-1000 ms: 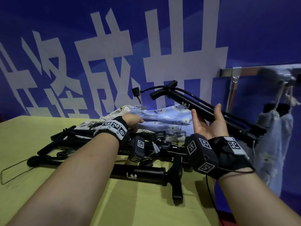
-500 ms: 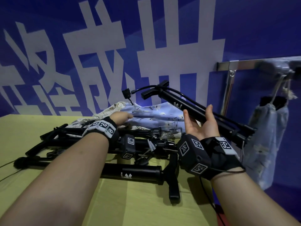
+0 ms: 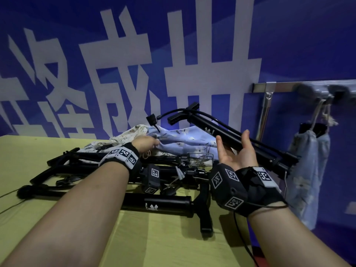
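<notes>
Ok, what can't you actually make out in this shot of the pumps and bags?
Head view only.
Left hand: fingertips hidden behind its knuckles, so pinching or just touching the floral bag is unclear.
Right hand: whether it grips the raised bicycle pump is unclear; the tube passes behind it.
Hanging bags: blurred; right edge cuts the rail.

Big white Chinese characters cover the blue wall banner (image 3: 123, 60). Only 成 reads clearly, and its neighbours are cut off. The black cylindrical pump barrel (image 3: 167, 204) lying flat bears a white logo and tiny lettering beginning "XL". The black wristbands (image 3: 123, 156) carry square coded tags.
</notes>
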The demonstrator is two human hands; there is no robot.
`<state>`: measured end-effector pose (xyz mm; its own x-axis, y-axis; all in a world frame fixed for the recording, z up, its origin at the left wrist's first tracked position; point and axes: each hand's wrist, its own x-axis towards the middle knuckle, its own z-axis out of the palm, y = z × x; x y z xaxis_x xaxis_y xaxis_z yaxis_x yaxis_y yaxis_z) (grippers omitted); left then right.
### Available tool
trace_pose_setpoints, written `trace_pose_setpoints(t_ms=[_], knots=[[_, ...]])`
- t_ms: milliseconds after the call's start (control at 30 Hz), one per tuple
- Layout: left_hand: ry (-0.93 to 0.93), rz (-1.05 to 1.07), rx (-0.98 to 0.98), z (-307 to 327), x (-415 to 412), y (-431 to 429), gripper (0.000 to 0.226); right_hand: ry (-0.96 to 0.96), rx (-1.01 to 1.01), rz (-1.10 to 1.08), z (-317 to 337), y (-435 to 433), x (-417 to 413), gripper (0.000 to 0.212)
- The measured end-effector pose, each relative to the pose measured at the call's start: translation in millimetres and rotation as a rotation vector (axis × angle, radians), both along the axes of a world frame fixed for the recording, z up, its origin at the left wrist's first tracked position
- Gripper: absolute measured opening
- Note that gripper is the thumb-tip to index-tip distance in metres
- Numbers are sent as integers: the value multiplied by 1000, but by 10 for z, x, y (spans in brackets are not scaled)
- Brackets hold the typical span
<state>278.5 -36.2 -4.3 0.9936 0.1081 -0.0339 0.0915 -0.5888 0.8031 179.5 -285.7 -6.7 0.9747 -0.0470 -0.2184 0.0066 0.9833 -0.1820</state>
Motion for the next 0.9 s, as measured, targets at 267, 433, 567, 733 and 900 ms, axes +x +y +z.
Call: trace_pose_setpoints(t_ms=[267,433,567,733,900], knots=[[-408,281,-268,274,-250,166,14,-30,38,2,131,32,-173,79],[-435,369,-104,540,-498,355,10,-66,10,10,269,121,-369,77],[-474,357,-67,764,-819,453,4,-103,-19,13,403,220,-557,68],[-169,64,103,922,-1207,602,28,-115,-58,17,534,374,-792,49],[58,-128,343,896,-1514,707,25,-100,-101,35,578,493,-1027,39]])
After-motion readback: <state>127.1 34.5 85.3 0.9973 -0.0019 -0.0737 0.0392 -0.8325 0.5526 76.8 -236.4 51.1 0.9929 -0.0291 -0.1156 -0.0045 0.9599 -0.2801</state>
